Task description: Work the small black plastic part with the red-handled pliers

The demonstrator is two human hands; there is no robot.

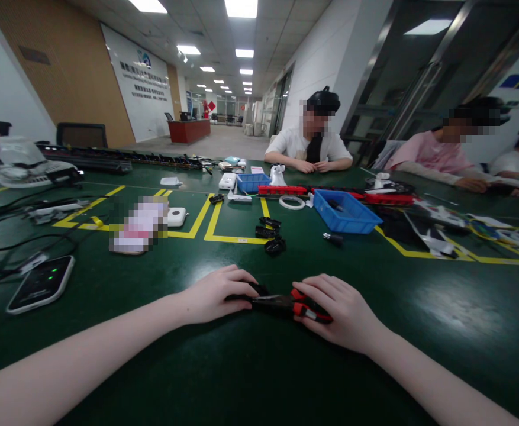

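My right hand (337,305) is closed around the red and black handles of needle-nose pliers (281,302), whose tapered jaws point left. In my left hand (219,296) a small black piece (259,289) is pinched between thumb and fingers, and much of it is hidden by them. The tips of the pliers meet or overlap this piece; whether the jaws grip it I cannot tell. Both hands are low over the green table (188,367). Several similar-looking black parts (268,232) lie beyond my hands, near a yellow tape line.
A blue bin (345,211) stands at right, with a small black cylinder (332,239) before it. A blurred phone (139,225), a white device (176,217) and another lit device (41,284) with cables lie left. A co-worker (310,133) sits opposite; others sit right.
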